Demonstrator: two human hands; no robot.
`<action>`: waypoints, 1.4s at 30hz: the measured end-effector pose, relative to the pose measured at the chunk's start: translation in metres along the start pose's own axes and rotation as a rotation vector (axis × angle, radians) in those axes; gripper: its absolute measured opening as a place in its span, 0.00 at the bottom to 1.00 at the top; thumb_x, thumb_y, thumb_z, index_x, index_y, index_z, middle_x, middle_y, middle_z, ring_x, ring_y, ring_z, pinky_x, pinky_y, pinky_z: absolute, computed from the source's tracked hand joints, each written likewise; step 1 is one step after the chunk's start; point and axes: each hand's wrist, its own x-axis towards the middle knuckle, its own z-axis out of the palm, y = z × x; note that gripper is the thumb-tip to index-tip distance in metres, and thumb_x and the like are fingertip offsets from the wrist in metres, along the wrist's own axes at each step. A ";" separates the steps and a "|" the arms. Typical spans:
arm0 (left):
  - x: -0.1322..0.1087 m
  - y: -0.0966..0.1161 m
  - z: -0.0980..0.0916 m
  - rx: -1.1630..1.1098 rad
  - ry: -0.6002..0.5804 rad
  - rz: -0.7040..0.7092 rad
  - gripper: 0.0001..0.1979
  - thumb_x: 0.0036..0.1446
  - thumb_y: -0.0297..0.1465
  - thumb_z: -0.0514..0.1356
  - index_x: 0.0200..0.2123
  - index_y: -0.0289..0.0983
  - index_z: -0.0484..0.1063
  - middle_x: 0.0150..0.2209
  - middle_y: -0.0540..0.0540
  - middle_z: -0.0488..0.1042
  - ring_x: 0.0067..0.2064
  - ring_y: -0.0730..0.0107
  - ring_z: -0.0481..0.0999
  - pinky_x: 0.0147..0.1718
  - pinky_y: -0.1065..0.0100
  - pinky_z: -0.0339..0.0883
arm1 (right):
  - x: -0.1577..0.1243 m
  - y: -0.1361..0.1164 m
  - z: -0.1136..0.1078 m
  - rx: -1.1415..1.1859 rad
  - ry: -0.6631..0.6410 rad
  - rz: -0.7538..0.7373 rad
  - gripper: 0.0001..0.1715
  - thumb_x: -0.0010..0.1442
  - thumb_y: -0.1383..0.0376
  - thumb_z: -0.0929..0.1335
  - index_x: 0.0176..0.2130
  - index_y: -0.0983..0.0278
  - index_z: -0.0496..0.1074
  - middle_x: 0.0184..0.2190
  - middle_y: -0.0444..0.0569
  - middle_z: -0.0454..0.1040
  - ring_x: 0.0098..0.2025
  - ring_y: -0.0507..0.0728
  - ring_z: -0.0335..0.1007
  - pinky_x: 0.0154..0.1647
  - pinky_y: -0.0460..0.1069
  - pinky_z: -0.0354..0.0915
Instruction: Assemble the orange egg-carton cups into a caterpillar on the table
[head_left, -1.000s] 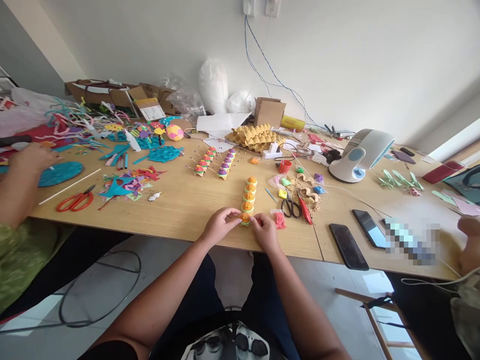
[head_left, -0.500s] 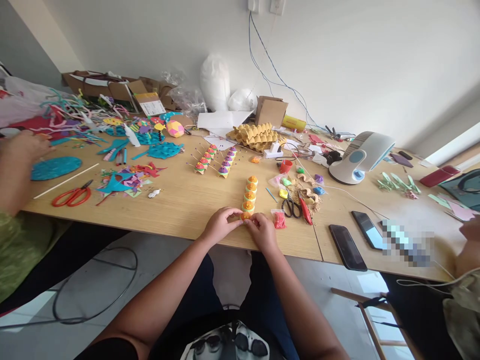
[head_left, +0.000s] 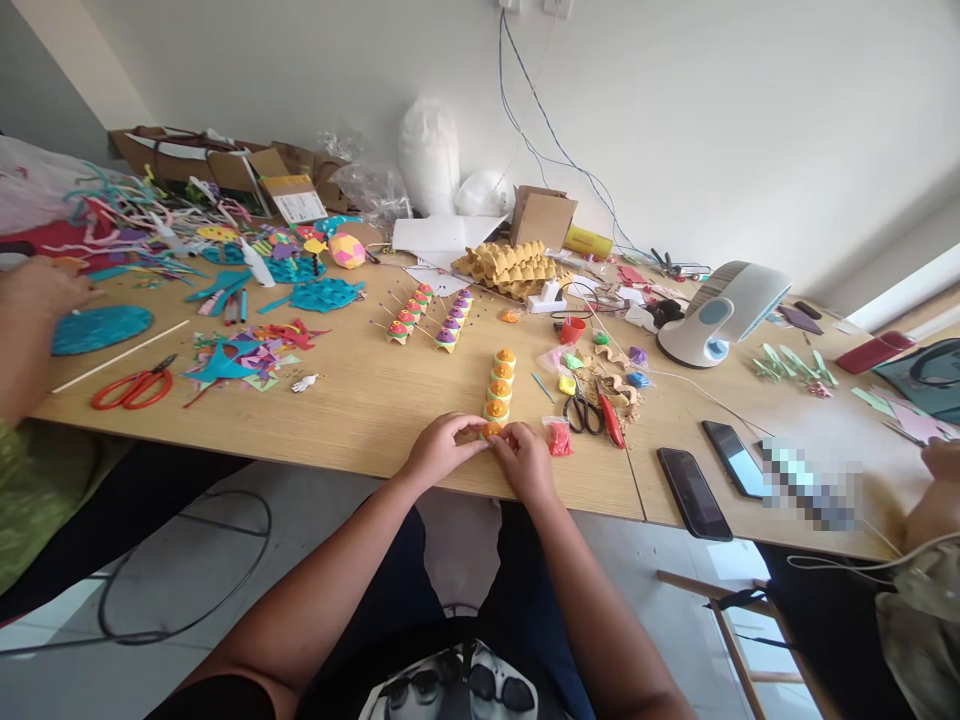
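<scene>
A strip of egg-carton cups (head_left: 501,388) topped with orange clay lies lengthwise in front of me, its near end at the table's front. My left hand (head_left: 448,445) pinches the nearest cup from the left, and my right hand (head_left: 525,460) closes on the same cup from the right. Their fingertips partly cover that cup. Just right of my right hand lies a small bag of red clay (head_left: 558,436). Farther back stand two decorated strips with pins sticking out, one with red tops (head_left: 409,314) and one with purple tops (head_left: 453,320).
Black scissors (head_left: 583,412), a red cutter (head_left: 611,420) and coloured clay lumps lie to the right, with phones (head_left: 694,492) and a white fan (head_left: 724,315) beyond. Leftward are red scissors (head_left: 135,388), paper scraps (head_left: 232,362) and a co-worker's hand (head_left: 45,290). Another person's hand (head_left: 937,480) shows at far right.
My view has shifted slightly, so things at the left appear a little farther left. Both my hands stay on the nearest cup with almost no visible movement.
</scene>
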 end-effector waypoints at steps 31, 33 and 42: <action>-0.001 -0.002 0.003 0.260 -0.019 0.132 0.26 0.55 0.36 0.69 0.58 0.46 0.72 0.51 0.43 0.76 0.55 0.53 0.73 0.56 0.55 0.67 | -0.004 0.003 -0.008 0.188 0.058 -0.017 0.21 0.62 0.61 0.67 0.53 0.62 0.76 0.32 0.48 0.68 0.36 0.58 0.66 0.41 0.53 0.65; -0.001 -0.001 0.003 0.255 -0.020 0.133 0.25 0.55 0.36 0.69 0.57 0.47 0.73 0.51 0.44 0.76 0.55 0.53 0.73 0.55 0.56 0.67 | -0.006 0.002 -0.012 0.271 0.148 0.019 0.18 0.65 0.61 0.63 0.48 0.62 0.78 0.31 0.48 0.69 0.36 0.58 0.66 0.40 0.53 0.65; 0.000 0.002 0.004 0.208 0.005 0.077 0.24 0.57 0.35 0.68 0.57 0.46 0.73 0.51 0.44 0.78 0.54 0.54 0.74 0.54 0.57 0.68 | 0.064 0.030 -0.065 0.960 0.193 0.431 0.19 0.49 0.63 0.69 0.43 0.60 0.74 0.28 0.45 0.69 0.25 0.50 0.57 0.22 0.46 0.52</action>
